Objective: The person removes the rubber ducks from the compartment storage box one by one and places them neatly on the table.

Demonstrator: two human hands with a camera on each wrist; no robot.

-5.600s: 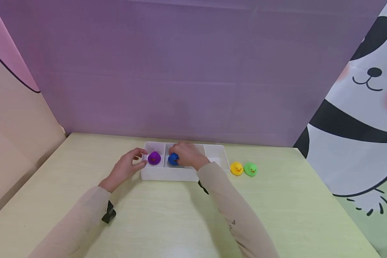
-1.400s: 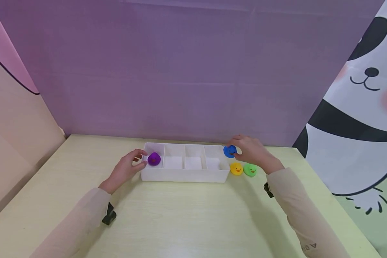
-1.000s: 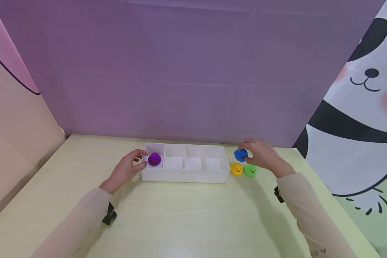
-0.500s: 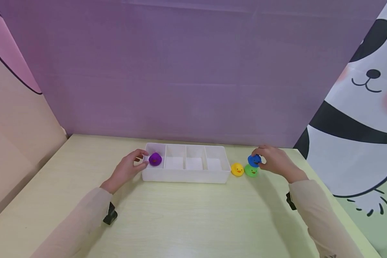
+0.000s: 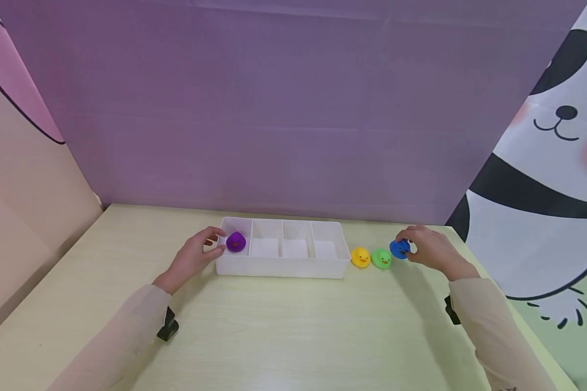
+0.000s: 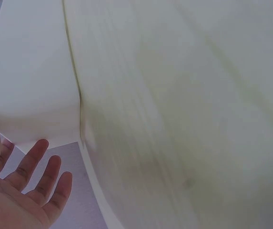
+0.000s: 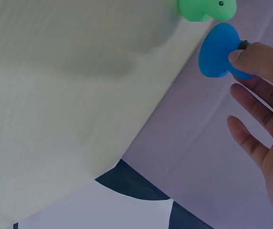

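Note:
My right hand [image 5: 432,250] pinches a blue rubber duck [image 5: 399,250] between thumb and fingertips, just right of the green rubber duck [image 5: 381,259]. In the right wrist view the blue duck [image 7: 216,51] is tipped on its side, with its flat base turned outward. My left hand [image 5: 193,257] is at the left end of a white divided box [image 5: 281,266], thumb and fingers spread apart by its end wall. The left wrist view shows its loosely bent fingers [image 6: 55,186] beside that wall. A purple rubber duck [image 5: 236,242] sits in the box's leftmost compartment.
A yellow rubber duck [image 5: 360,257] stands between the box's right end and the green duck. The pale wooden table [image 5: 274,331] ends at a purple cloth backdrop [image 5: 274,119] behind. A panda picture [image 5: 562,217] covers the right wall.
My right hand took the blue duck out of the box's second compartment and carried it right, past the yellow and green ducks, lowering it. My left hand stayed at the box's left end.

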